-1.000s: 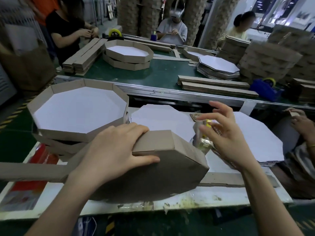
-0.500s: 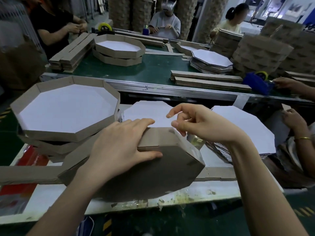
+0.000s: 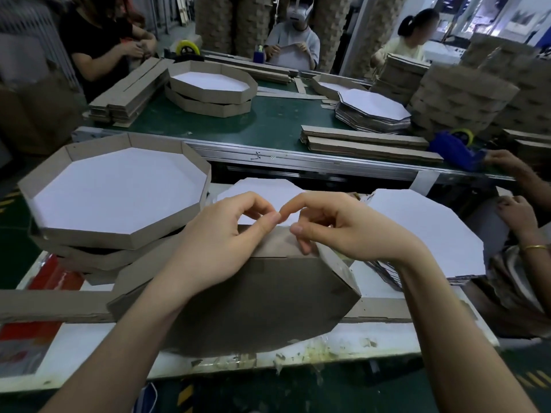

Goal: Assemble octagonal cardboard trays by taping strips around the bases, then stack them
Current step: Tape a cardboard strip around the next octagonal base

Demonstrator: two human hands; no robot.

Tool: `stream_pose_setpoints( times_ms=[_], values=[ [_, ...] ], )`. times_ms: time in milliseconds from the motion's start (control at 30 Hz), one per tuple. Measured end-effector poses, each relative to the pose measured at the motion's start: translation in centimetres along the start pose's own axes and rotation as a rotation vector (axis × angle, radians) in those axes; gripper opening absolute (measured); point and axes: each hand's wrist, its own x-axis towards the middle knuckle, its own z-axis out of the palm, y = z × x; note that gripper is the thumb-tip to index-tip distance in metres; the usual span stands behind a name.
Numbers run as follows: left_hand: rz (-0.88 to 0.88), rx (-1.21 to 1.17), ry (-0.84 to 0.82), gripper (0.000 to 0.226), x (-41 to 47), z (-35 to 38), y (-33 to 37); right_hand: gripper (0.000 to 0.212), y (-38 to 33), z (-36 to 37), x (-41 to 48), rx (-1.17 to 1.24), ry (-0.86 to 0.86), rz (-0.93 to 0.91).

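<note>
A half-built octagonal tray stands tilted on the white worktable, brown underside toward me. A brown cardboard strip wraps its upper edges, and the strip's loose end trails off to the left. My left hand grips the top rim, thumb on the strip's face and fingers curled over behind. My right hand pinches the same rim just to the right, with the index tip almost touching my left thumb. Any tape under the fingers is too clear to make out. A stack of finished trays sits at the left.
White octagonal bases lie behind the tray and in a pile at the right. Another person's hands work at the right edge, near a blue tape dispenser. The green conveyor beyond carries trays, strips and bases.
My right hand came left from the tape dispenser to the tray's top rim and now pinches it beside my left thumb. My left hand shifted its fingers over the rim.
</note>
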Motion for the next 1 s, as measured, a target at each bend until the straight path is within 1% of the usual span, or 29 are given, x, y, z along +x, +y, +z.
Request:
stream_pose_setpoints(
  times_ms=[67, 133, 200, 300, 400, 500, 533, 567, 633, 667, 700, 733, 800, 867, 1000],
  values=[
    [-0.010, -0.039, 0.046, 0.017, 0.0, 0.2, -0.1, 0.016, 0.1, 0.0, 0.0, -0.013, 0.013, 0.004],
    [-0.023, -0.046, 0.130, 0.013, 0.1, 0.5, -0.1, 0.017, 0.3, -0.1, 0.1, -0.021, 0.049, 0.014],
    [-0.016, -0.035, 0.211, 0.014, 0.0, 0.9, 0.0, 0.019, 0.5, 0.0, 0.3, 0.009, 0.097, 0.035],
    [0.016, -0.022, 0.280, 0.016, -0.4, 1.2, 0.2, 0.029, 0.9, -0.2, 0.5, 0.120, 0.193, 0.109],
    [0.021, -0.012, 0.306, 0.017, -0.4, 1.1, 0.3, 0.011, 1.0, -0.5, 0.6, 0.140, 0.214, 0.116],
    [-0.016, -0.019, 0.269, 0.007, -0.4, 0.8, 0.6, 0.014, 1.3, -0.4, 0.5, 0.171, 0.232, 0.138],
    [-0.024, -0.005, 0.243, 0.009, -0.4, 0.8, 0.6, 0.016, 1.5, -0.4, 0.4, 0.173, 0.254, 0.164],
    [-0.033, 0.030, 0.217, 0.028, -0.4, 0.8, 0.7, 0.018, 1.9, -0.7, 0.2, 0.172, 0.285, 0.204],
    [-0.034, 0.143, 0.136, 0.073, -0.5, 0.7, 0.6, 0.021, 2.8, -1.4, -0.3, 0.181, 0.344, 0.292],
    [-0.019, 0.235, 0.072, 0.089, -0.5, 0.5, 0.7, 0.023, 3.1, -1.7, -0.6, 0.209, 0.354, 0.326],
    [0.013, 0.345, 0.000, 0.097, -0.6, 0.4, 0.9, 0.023, 3.3, -1.9, -0.9, 0.253, 0.341, 0.350],
    [0.056, 0.458, -0.057, 0.099, -0.7, 0.3, 0.8, 0.023, 3.4, -2.0, -1.0, 0.297, 0.304, 0.360],
    [0.124, 0.611, -0.126, 0.094, -0.6, 0.4, 0.8, 0.021, 3.3, -1.8, -1.0, 0.335, 0.198, 0.362],
    [0.165, 0.652, -0.143, 0.089, -0.5, 0.7, 0.6, 0.021, 3.2, -1.4, -0.8, 0.323, 0.126, 0.359],
    [0.210, 0.630, -0.102, 0.074, -0.5, 0.9, 0.5, 0.021, 3.3, -0.9, -0.6, 0.277, 0.083, 0.393]
  ],
)
